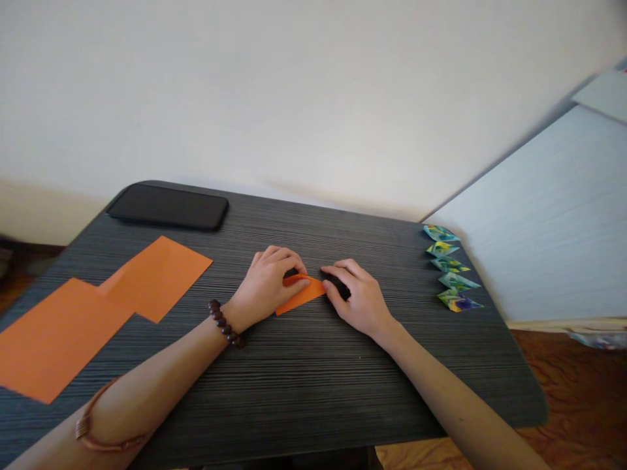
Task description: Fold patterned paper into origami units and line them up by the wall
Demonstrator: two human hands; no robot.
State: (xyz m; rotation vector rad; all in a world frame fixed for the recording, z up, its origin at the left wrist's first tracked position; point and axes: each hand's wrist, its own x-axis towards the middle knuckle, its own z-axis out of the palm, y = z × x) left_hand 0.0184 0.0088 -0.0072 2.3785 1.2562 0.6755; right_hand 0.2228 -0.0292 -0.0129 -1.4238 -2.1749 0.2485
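A small folded piece of orange paper (300, 297) lies on the dark table between my two hands. My left hand (267, 281) pinches its upper edge between thumb and fingers and covers its left part. At the pointed right end of the folded paper, my right hand (357, 294) has curled fingers, with thumb and forefinger close to the tip. The thumb seems to touch the tip; whether it grips firmly is hard to see. A dark beaded bracelet (223, 321) circles my left wrist.
Flat orange sheets (63, 339) lie overlapping at the left. A black phone (169, 205) rests at the back left corner. Several folded patterned paper pieces (455, 282) stand in a row at the right. The table (294, 391) meets a white wall behind and a pale panel (553, 228) at the right.
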